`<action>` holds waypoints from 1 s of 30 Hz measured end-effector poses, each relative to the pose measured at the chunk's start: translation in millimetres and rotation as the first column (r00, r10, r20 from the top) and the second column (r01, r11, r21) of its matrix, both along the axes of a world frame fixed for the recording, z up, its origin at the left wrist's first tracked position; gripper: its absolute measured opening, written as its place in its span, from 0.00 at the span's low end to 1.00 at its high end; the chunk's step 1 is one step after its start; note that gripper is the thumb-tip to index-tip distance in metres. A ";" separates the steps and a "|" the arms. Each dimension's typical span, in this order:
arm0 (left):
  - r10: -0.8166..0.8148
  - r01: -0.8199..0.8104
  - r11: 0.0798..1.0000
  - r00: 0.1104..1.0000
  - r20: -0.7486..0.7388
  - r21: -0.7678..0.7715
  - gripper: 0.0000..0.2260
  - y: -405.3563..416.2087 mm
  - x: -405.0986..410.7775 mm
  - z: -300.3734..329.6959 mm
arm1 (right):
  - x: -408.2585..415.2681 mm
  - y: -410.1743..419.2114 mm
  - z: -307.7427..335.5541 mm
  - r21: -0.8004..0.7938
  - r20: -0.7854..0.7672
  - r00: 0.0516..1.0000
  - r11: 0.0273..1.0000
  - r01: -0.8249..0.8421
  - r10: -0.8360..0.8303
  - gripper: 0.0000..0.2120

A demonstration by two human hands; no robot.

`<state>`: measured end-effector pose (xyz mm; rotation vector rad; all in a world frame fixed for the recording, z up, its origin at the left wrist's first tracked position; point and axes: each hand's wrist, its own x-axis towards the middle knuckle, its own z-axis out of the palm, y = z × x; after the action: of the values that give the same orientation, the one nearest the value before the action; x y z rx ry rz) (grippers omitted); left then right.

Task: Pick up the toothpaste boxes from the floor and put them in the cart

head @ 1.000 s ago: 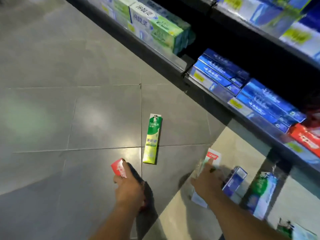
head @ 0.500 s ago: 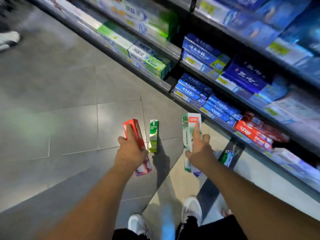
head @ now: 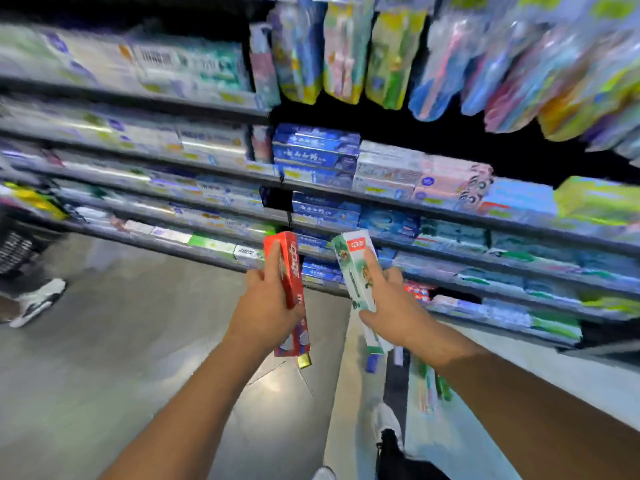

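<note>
- Left hand (head: 266, 306) grasps a red toothpaste box (head: 289, 271) held upright, fingers wrapped round its middle; right hand (head: 388, 306) grasps a white-and-green toothpaste box (head: 355, 268), likewise upright and tilted slightly left. Both boxes are off the floor, in front of the shelving.
- The cart cannot be identified with certainty — a dark meshed object (head: 14, 251) at the far left edge may be a basket, but blur prevents confirmation.
- Risk: the view is heavily smeared, which suggests a fast head turn; a misjudged reach toward the cart could drop a box or knock it against the shelf edge (head: 450, 216).
- Risk: a green-yellow box end (head: 304, 362) shows just below the red box, and more packages (head: 429, 386) lie low by the right forearm — these appear still to be collected and could be trodden on or overlooked.
- Risk: another person's shoe (head: 38, 299) stands at the left, in the likely path.
- Surface: grey glossy tiled floor (head: 121, 341), reflective, probably slippery for cartons.
- Room: a shop aisle, tiered shelves densely stocked with boxed toothpaste; hanging packs (head: 346, 50) above.
</note>
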<state>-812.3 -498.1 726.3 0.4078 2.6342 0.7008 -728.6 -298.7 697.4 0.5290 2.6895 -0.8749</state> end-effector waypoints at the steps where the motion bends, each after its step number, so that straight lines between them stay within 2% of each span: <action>1: -0.043 0.043 0.999 0.999 -0.010 0.003 0.49 4.6 4.7 12.9 | 11.8 2.6 14.1 0.011 -0.008 0.999 0.999 0.038 -0.038 0.51; 9: -0.411 0.414 0.910 0.904 -0.117 0.001 0.48 90.7 62.5 79.1 | 134.3 50.2 78.8 -0.006 -0.039 0.932 0.932 0.362 -0.362 0.52; 14: -0.608 0.612 0.791 0.780 -0.147 -0.026 0.47 192.7 129.2 92.6 | 231.0 120.7 96.2 0.041 -0.070 0.839 0.839 0.543 -0.540 0.51; 19: -0.762 0.770 0.637 0.626 -0.165 -0.019 0.47 328.0 236.5 100.8 | 357.5 218.5 113.7 0.017 -0.093 0.707 0.708 0.706 -0.702 0.50; 30: -0.914 0.927 0.375 0.366 -0.176 -0.021 0.45 580.1 480.8 111.8 | 621.3 390.6 140.9 -0.005 -0.102 0.378 0.381 0.925 -0.920 0.47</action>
<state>-331.5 82.0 838.1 1.8562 1.9341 0.3492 -107.3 91.9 838.3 2.2109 2.2940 -1.0340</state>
